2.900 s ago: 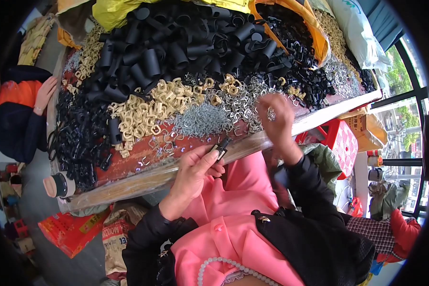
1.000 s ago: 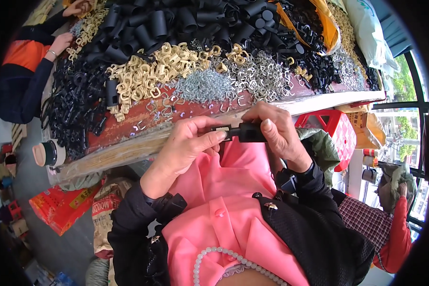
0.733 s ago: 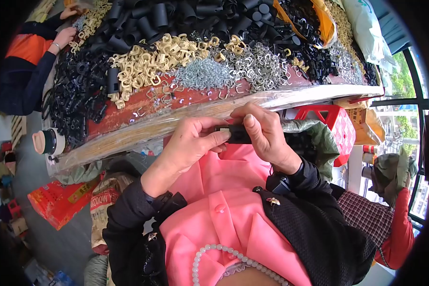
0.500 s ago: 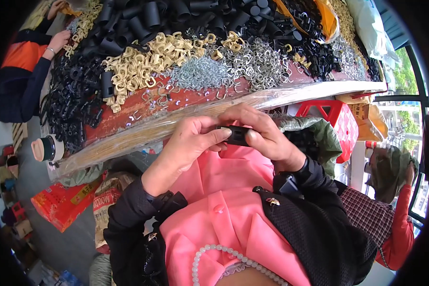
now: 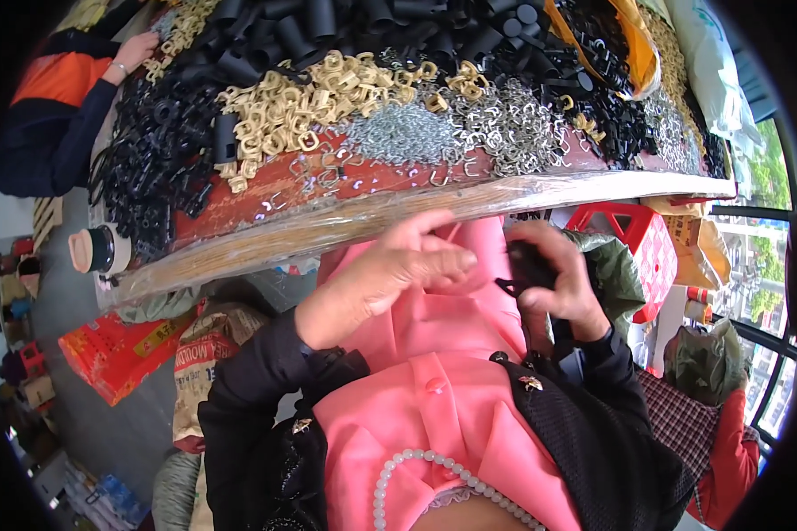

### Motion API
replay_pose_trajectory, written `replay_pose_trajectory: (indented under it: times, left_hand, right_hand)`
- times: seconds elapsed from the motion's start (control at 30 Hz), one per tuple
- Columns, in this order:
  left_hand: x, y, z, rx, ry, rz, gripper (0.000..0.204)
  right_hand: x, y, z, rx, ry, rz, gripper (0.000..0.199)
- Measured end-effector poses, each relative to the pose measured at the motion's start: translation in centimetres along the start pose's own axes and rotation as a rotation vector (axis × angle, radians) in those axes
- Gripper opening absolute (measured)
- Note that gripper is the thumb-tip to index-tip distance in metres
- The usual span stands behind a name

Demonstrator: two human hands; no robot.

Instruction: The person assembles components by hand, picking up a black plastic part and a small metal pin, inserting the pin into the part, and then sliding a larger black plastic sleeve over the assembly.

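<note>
My left hand (image 5: 397,271) hangs in front of the pink clothing, below the table's near edge. Its fingers are apart and slightly blurred, with nothing visible in them. To its right, my right hand (image 5: 572,281) curls its fingers and thumb round a small black plastic part (image 5: 524,269). Motion blur and the dark background hide the part's exact shape. This hand is beside the green sack (image 5: 618,276), which holds dark things. On the table lie heaps of beige plastic clips (image 5: 314,99), small silvery metal pieces (image 5: 403,133) and bent metal hooks (image 5: 514,133).
The red table (image 5: 239,205) has a plastic-wrapped front edge. Black tubes (image 5: 305,40) and small black parts (image 5: 155,146) are heaped on it. A red stool (image 5: 648,257) stands right. A co-worker's hand (image 5: 135,53) is far left; a red-sleeved person (image 5: 726,451) is lower right.
My hands have parted. The right hand has moved right toward the green sack with the black part, and the left has let go of it. The whole view has shifted slightly.
</note>
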State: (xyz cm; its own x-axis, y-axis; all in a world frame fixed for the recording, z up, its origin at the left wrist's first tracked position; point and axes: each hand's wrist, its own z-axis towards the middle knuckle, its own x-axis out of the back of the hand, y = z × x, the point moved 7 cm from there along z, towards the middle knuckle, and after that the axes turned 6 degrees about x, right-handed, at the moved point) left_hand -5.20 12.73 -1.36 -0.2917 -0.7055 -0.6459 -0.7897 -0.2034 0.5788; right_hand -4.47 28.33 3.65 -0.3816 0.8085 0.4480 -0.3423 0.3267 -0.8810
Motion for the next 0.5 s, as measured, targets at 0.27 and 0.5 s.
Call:
replay_pose_trajectory:
  times: [0.27,0.5]
  left_hand:
    - [10.5,8.0,-8.0,-0.577,0.532,0.064,0.033]
    - [6.2,7.5,-4.4,-0.719,0.449,0.138,0.025]
  right_hand:
    - [7.3,12.5,-18.8,-0.622,0.591,-0.215,0.016]
    - [2.8,4.8,-6.4,-0.285,0.362,0.203,0.048]
